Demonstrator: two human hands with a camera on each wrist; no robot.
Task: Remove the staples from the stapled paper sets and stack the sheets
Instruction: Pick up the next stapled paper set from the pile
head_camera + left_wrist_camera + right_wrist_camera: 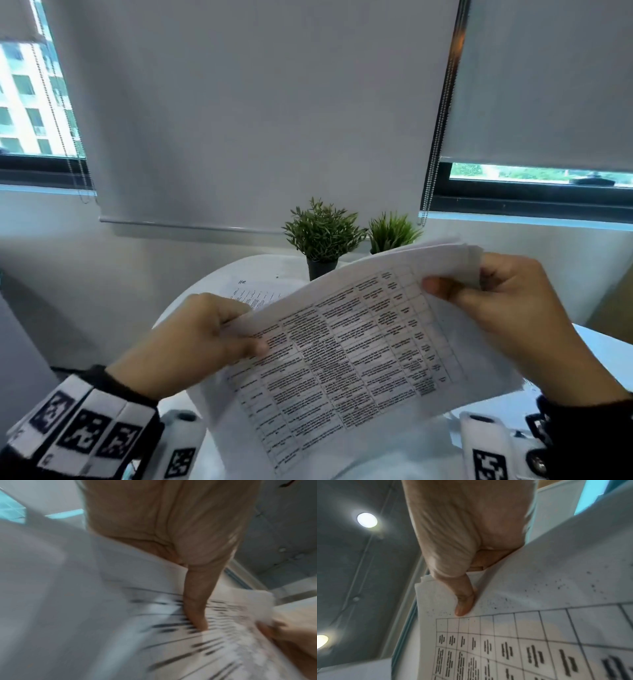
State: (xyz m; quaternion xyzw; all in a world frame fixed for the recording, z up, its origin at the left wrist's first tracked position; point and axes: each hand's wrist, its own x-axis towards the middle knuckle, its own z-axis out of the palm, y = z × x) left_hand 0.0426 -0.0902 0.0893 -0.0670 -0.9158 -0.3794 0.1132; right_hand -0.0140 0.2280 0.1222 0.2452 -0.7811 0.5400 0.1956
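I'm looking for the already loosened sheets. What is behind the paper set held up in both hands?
Behind the paper set, a printed sheet lies on the white table, partly covered. Two potted plants stand further back; the right one's pot is hidden. Anything else below the set is covered.

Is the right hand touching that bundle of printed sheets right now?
Touching. In the right wrist view the right hand lays its thumb flat on the top sheet of the paper set, by the corner; the head view shows the fingers behind that corner.
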